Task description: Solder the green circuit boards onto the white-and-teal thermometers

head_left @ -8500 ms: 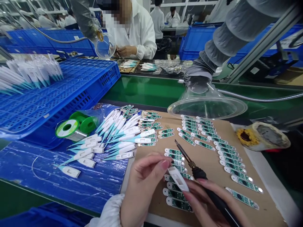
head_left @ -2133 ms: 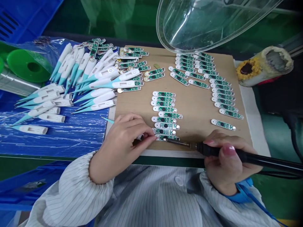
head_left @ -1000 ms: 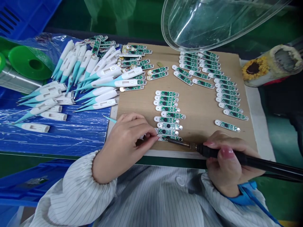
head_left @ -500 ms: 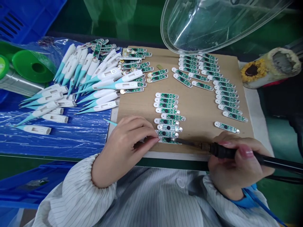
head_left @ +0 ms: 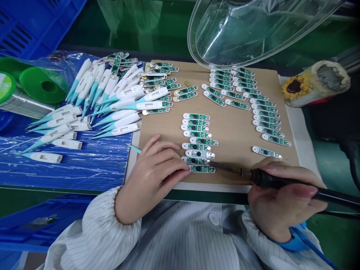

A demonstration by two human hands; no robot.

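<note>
My left hand (head_left: 154, 174) is closed at thumb and index finger on the left end of the nearest small green circuit board (head_left: 201, 169), its other fingers loosely curled above. From behind that hand pokes the blue tip of a thermometer (head_left: 134, 148); the rest of it is hidden. In my right hand (head_left: 284, 202) is a black-handled soldering iron (head_left: 270, 179), held like a pen. Its tip is by the right end of the second-nearest board (head_left: 195, 161), close to a shiny blob. More boards (head_left: 199, 134) continue that column away from me.
White-and-blue thermometers (head_left: 120, 123) are heaped on the blue plastic-covered surface at left, beside green solder spools (head_left: 42, 84). Further boards (head_left: 267, 112) lie in columns on the cardboard (head_left: 233, 150). A clear plastic shield (head_left: 239, 37) overhangs the back; a sunflower-patterned holder (head_left: 315, 84) lies at right.
The iron's tip has shifted from the nearest board toward the one above it. The nearest board now lies a little further apart from its neighbour. My left hand's upper fingers have loosened slightly.
</note>
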